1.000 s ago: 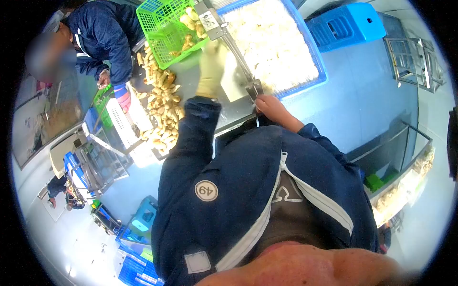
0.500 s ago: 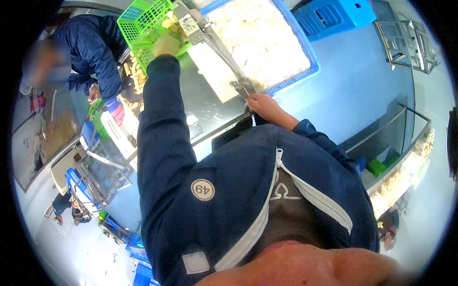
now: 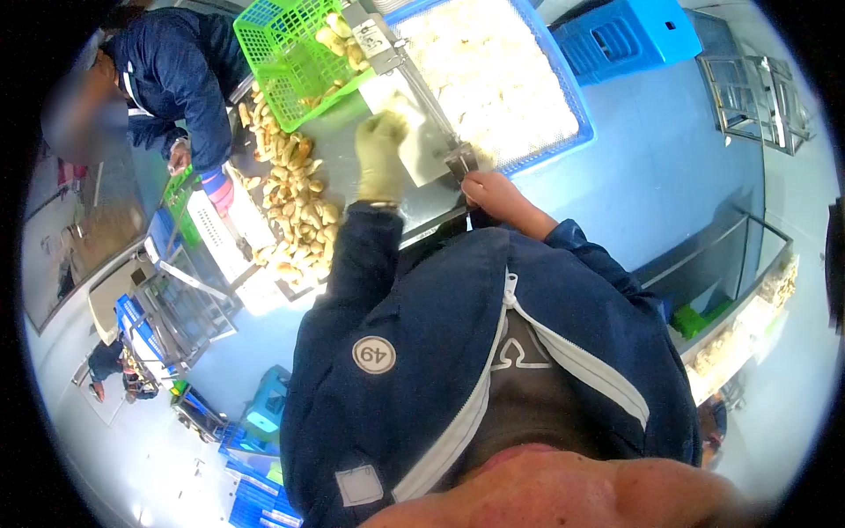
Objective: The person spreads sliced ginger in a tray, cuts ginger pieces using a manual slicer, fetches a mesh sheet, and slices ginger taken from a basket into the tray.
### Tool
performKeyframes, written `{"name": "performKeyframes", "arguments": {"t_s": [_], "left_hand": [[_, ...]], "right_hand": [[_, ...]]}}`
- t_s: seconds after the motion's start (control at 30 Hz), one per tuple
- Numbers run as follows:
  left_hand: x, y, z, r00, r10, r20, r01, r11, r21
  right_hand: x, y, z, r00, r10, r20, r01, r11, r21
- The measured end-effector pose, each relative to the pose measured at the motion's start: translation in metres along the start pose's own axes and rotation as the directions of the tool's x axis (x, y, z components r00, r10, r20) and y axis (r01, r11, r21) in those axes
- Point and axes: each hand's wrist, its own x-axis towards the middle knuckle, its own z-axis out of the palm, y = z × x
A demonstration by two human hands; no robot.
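My left hand [image 3: 380, 145], in a pale glove, is over the near edge of a white cutting board [image 3: 427, 157]. Its fingers look curled together around something pale that motion blur keeps me from making out. My bare right hand [image 3: 495, 194] is closed on the handle end of a long metal lever cutter [image 3: 424, 92], which lies along the board's right side. Left of the board, a heap of brown-and-cream mushroom-like pieces [image 3: 295, 198] covers the steel table [image 3: 339, 132]. A green basket [image 3: 280, 66] behind my left hand holds several more such pieces.
A blue mesh-bottomed tray [image 3: 581, 114] full of pale slices stands right of the cutter. Beyond it is a blue plastic stool [image 3: 625, 44]. At the left, a co-worker [image 3: 180, 75] reaches over a white crate [image 3: 218, 231]. A metal rack [image 3: 757, 101] stands far right.
My left hand has come out of the green basket, moving right and toward me to the cutting board. The heap is now uncovered. My right hand stays on the lever.
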Motion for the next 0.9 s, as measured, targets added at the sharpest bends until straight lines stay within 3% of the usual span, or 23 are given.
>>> {"name": "performKeyframes", "arguments": {"t_s": [0.1, 0.2, 0.3, 0.4, 0.5, 0.6, 0.67, 0.8, 0.9], "left_hand": [[0.0, -0.032, 0.032, 0.987, 0.055, -0.148, -0.077, 0.986, -0.147], [0.016, -0.045, 0.028, 0.998, 0.059, -0.037, -0.055, 0.992, 0.116], [0.024, -0.055, 0.017, 0.994, 0.106, -0.02, -0.094, 0.94, 0.329], [0.036, -0.064, 0.012, 0.978, 0.21, -0.007, -0.183, 0.863, 0.471], [0.043, -0.071, 0.01, 0.966, 0.26, 0.008, -0.221, 0.803, 0.554], [0.049, -0.074, 0.007, 0.936, 0.349, 0.054, -0.311, 0.74, 0.597], [0.046, -0.062, 0.01, 0.936, 0.329, 0.128, -0.336, 0.718, 0.61], [0.061, -0.068, 0.005, 0.973, 0.169, 0.159, -0.224, 0.865, 0.45], [0.054, -0.063, 0.01, 0.98, 0.146, 0.133, -0.19, 0.885, 0.425]], "right_hand": [[0.0, 0.001, -0.001, 1.0, -0.016, -0.008, 0.016, 0.999, 0.039], [-0.002, 0.003, -0.002, 0.972, -0.231, -0.047, 0.228, 0.971, -0.071], [-0.001, -0.001, 0.002, 0.998, 0.066, -0.008, -0.064, 0.99, 0.124], [-0.001, 0.005, 0.003, 0.988, -0.14, -0.064, 0.142, 0.99, 0.025], [-0.004, 0.001, 0.0, 0.978, -0.187, -0.095, 0.188, 0.982, -0.001], [-0.003, -0.011, -0.002, 0.995, 0.062, -0.083, -0.045, 0.981, 0.19], [-0.008, -0.039, -0.016, 0.992, 0.099, -0.079, -0.076, 0.965, 0.25], [-0.006, -0.058, -0.026, 0.984, 0.167, -0.056, -0.15, 0.962, 0.226], [-0.002, -0.011, -0.005, 0.983, -0.154, -0.097, 0.15, 0.988, -0.049]]}}
